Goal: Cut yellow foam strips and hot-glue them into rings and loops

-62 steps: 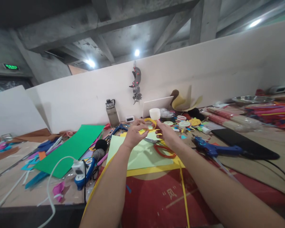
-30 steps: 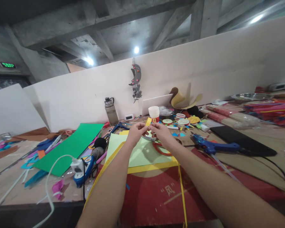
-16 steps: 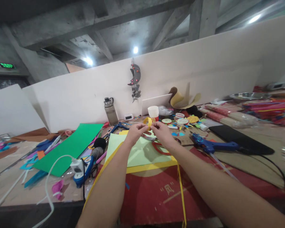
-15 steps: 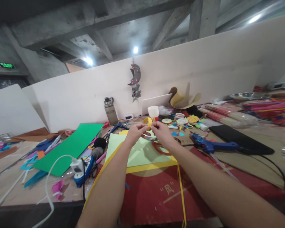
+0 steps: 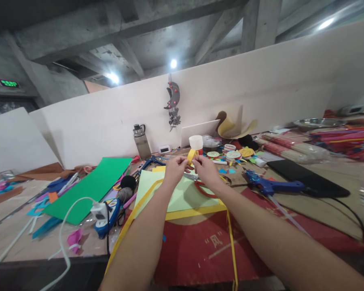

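Both hands pinch a small yellow strip (image 5: 191, 155), bent into a loop, above the work surface. The fingers of my left hand (image 5: 176, 167) are closed on its left side, and my right hand (image 5: 205, 169) grips its right side. Beneath them lies a pale green sheet (image 5: 182, 200) on top of a yellow sheet (image 5: 197, 211). Scissors with red handles (image 5: 202, 190) rest on the green sheet, partly hidden by my right hand. A long thin yellow strip (image 5: 232, 248) hangs over the red board (image 5: 197, 250) in front.
To the right lie a blue glue gun (image 5: 269, 186) and a black flat pad (image 5: 307, 178). A green sheet (image 5: 87, 188), a power strip (image 5: 107, 220) and its white cable are at left. Behind stand a water bottle (image 5: 142, 142) and a white cup (image 5: 195, 142).
The yellow loop has turned and now looks narrower and more upright between my fingers. My left hand has shifted slightly to the right.
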`<state>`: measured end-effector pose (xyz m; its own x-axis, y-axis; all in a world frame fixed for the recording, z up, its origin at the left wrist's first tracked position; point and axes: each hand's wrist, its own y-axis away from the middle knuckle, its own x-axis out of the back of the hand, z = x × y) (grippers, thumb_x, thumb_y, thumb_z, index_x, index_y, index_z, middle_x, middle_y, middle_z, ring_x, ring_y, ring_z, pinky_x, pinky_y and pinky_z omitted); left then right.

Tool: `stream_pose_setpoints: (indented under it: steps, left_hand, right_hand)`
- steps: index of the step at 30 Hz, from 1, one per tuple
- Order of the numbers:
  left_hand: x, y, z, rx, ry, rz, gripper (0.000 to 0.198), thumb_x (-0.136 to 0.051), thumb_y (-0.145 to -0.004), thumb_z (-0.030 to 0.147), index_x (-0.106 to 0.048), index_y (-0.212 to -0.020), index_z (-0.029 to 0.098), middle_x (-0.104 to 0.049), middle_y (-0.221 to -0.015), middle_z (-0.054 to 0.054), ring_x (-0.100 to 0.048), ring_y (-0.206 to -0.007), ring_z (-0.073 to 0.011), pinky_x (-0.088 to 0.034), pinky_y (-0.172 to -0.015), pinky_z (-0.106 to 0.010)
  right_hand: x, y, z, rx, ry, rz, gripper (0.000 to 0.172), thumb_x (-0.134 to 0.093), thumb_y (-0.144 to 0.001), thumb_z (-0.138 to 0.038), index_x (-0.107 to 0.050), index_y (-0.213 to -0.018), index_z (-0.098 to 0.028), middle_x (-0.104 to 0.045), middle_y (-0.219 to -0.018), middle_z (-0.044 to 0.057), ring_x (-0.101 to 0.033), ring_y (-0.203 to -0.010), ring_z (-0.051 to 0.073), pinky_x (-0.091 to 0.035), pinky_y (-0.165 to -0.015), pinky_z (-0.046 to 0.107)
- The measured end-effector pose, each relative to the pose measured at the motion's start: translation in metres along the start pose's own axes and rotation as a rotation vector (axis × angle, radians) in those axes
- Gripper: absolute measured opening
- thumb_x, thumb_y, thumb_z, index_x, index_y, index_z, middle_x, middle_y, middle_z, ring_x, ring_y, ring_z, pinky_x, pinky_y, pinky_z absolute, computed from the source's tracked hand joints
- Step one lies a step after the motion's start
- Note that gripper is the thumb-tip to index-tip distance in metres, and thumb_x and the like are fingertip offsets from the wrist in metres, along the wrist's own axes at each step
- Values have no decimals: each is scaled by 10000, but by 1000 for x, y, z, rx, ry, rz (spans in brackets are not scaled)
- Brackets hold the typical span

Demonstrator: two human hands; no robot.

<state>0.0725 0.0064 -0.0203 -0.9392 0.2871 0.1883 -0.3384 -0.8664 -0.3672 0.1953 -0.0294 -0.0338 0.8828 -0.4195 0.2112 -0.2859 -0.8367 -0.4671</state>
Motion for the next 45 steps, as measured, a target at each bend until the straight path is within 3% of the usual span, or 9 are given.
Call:
stream_pose_setpoints:
  steps: [4,11,20,26,34,45]
  left_hand:
    - [0,-1,0,53,137,-19,259,-646,-726,343,-627,-827,106,-675,-691,-61,-650,-602,-144,-552,-624,-302]
    - [-1,3,6,61,200,-132,252,-671,-694,305,-637,-831,96,-694,-758,-80,-659,-657,-156,-551,-706,-332]
    - [0,-1,-3,112,234,-70,296,-700,-685,331,-574,-817,98,-676,-670,-71,-657,-591,-160,-558,-634,-328]
    - [2,-2,-5,84,207,12,228,-656,-730,308,-554,-790,113,-670,-682,-65,-659,-612,-149,-552,-620,-290]
    - [-2,-1,-7,8,76,-19,248,-656,-714,330,-609,-842,123,-675,-730,-56,-639,-598,-139,-541,-578,-276]
    - [0,1,-3,152,420,-148,330,-735,-644,366,-583,-786,110,-643,-661,-39,-617,-597,-112,-495,-577,-227]
  right_hand:
    - [-1,-3,3,-64,-165,-94,193,-475,-754,-356,-555,-705,-188,-545,-580,-11,-475,-523,131,-355,-516,258]
    - [2,-3,3,-19,-59,13,166,-539,-717,-333,-547,-662,-177,-587,-665,14,-498,-615,141,-375,-593,269]
    - [4,0,1,28,7,-19,176,-498,-735,-304,-507,-600,-192,-532,-585,-8,-457,-582,137,-334,-569,268]
    - [0,-5,5,-22,-172,1,210,-483,-752,-329,-585,-850,-173,-613,-729,20,-507,-632,146,-385,-602,275]
    - [1,1,-2,88,78,35,137,-523,-724,-278,-487,-621,-195,-538,-652,4,-468,-627,141,-352,-597,273]
    - [3,5,-5,75,-21,41,136,-573,-735,-326,-577,-719,-191,-622,-736,31,-529,-665,158,-404,-627,291]
